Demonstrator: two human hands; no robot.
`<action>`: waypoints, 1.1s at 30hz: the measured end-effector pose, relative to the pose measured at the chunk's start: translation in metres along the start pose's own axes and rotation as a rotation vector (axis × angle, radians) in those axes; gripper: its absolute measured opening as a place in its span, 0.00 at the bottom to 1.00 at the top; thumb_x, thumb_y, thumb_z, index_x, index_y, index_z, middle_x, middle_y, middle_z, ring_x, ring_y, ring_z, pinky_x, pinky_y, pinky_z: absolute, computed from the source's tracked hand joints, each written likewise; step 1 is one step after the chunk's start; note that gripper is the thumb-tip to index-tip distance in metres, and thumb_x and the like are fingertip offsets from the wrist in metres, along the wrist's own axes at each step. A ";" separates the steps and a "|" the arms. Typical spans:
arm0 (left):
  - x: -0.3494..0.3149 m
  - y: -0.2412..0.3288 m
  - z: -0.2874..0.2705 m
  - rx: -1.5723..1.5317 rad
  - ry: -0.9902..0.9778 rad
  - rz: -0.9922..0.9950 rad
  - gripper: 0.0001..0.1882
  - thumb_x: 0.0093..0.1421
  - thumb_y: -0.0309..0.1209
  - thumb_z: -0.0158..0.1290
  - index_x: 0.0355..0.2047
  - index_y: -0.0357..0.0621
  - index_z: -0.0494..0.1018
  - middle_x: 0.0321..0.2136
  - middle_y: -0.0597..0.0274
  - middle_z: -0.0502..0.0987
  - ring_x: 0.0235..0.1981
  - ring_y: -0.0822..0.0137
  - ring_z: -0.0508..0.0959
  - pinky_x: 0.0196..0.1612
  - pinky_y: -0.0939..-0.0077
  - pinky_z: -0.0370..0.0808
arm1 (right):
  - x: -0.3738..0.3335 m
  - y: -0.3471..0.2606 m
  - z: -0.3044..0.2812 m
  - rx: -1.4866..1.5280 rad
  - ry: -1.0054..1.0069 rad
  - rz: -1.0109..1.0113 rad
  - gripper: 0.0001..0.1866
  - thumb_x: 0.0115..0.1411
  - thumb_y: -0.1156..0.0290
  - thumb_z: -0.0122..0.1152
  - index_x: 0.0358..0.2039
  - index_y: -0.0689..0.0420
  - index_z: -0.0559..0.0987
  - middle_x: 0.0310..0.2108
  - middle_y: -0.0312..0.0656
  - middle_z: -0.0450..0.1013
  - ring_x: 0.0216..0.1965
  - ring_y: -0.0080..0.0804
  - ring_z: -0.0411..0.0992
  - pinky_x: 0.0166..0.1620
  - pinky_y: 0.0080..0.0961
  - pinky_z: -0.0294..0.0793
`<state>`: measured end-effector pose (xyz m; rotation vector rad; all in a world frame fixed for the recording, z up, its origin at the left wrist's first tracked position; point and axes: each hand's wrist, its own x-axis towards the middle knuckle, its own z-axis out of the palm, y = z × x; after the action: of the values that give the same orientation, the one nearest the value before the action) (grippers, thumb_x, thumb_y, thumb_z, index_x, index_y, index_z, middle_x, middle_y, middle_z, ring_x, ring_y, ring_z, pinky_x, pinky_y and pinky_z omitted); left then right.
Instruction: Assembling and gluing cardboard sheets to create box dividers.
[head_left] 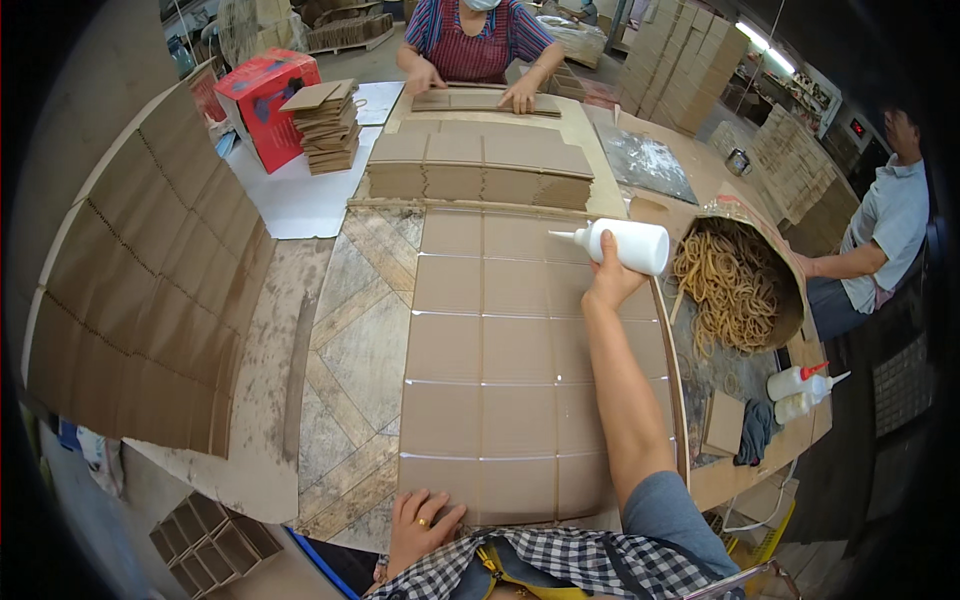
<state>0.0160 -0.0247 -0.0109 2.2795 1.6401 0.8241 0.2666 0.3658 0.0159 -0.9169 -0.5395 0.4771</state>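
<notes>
While the right hand (608, 280) wraps its fingers around a white plastic squeeze bottle with a pointed nozzle (620, 243), the bottle lies sideways in the grip, nozzle pointing to the person's left, above the far end of a row of overlapped flat brown cardboard sheets (500, 360). These sheets lie on the counter (355, 340), with thin pale lines running across them at each overlap. At the near end the left hand (418, 522), wearing a ring, rests with fingers spread flat on the closest sheet's edge. To the right sits a round tub of tan rubber bands (735, 285), and nearer, two more white bottles (800, 392) lie together. Across the counter another person's hands (470, 88) press on folded cardboard.
</notes>
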 end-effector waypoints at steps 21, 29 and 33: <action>-0.001 0.002 -0.003 0.006 -0.070 -0.092 0.16 0.46 0.37 0.61 0.39 0.64 0.79 0.45 0.68 0.71 0.50 0.57 0.66 0.52 0.52 0.62 | 0.002 0.030 0.059 -0.295 -0.137 -0.305 0.45 0.43 0.67 0.76 0.56 0.63 0.56 0.52 0.51 0.62 0.53 0.42 0.64 0.55 0.37 0.64; 0.003 0.003 -0.006 -0.027 -0.059 -0.079 0.17 0.45 0.34 0.62 0.38 0.60 0.79 0.44 0.64 0.72 0.48 0.54 0.67 0.53 0.50 0.62 | -0.020 0.008 0.024 -0.359 -0.176 -0.316 0.44 0.44 0.71 0.74 0.56 0.63 0.56 0.52 0.50 0.62 0.52 0.40 0.65 0.55 0.35 0.65; 0.003 0.003 -0.007 -0.045 -0.028 -0.051 0.17 0.43 0.31 0.61 0.38 0.57 0.78 0.42 0.61 0.72 0.47 0.53 0.68 0.52 0.50 0.63 | -0.036 -0.015 -0.014 -0.343 -0.241 -0.262 0.44 0.43 0.71 0.74 0.56 0.64 0.58 0.53 0.50 0.63 0.53 0.40 0.65 0.55 0.34 0.65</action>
<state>0.0152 -0.0240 -0.0030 2.1997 1.6432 0.8054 0.2503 0.3280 0.0129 -1.1029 -0.9692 0.2602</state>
